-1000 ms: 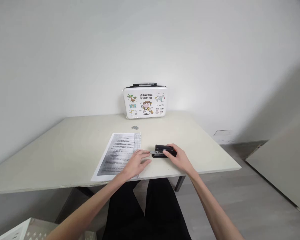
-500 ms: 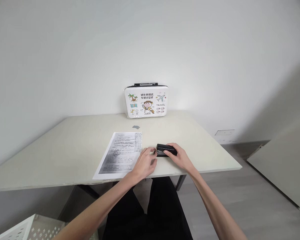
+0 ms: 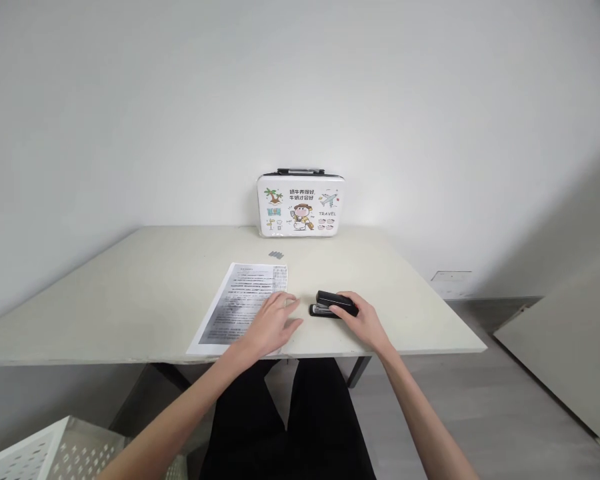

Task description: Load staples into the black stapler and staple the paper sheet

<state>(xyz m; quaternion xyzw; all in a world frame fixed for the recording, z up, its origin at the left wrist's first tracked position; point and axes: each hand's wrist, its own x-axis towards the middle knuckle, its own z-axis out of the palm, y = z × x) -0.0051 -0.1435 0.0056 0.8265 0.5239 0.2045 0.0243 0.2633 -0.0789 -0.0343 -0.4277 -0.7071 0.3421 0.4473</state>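
Observation:
My right hand [image 3: 364, 318] grips a black stapler [image 3: 333, 299] by its back end, near the front of the table. The stapler rests on the tabletop with its jaw end pointing left and a gap between its top arm and base. Left of it, my left hand [image 3: 273, 322] is open and apart from the stapler, thumb and fingers spread. That hand is over the right edge of a printed sheet of paper [image 3: 225, 309], covering part of the text. Just beyond the paper lie several small grey staple strips [image 3: 276, 255] side by side.
A white case [image 3: 301, 217] with cartoon pictures and a black handle stands at the table's back against the wall. The pale table [image 3: 415, 320] has its front edge close to my legs. A white perforated basket [image 3: 55, 453] sits low at the left.
My left hand has moved left, away from the stapler's front end, toward the paper. My right hand keeps hold of the stapler. The camera view has shifted slightly.

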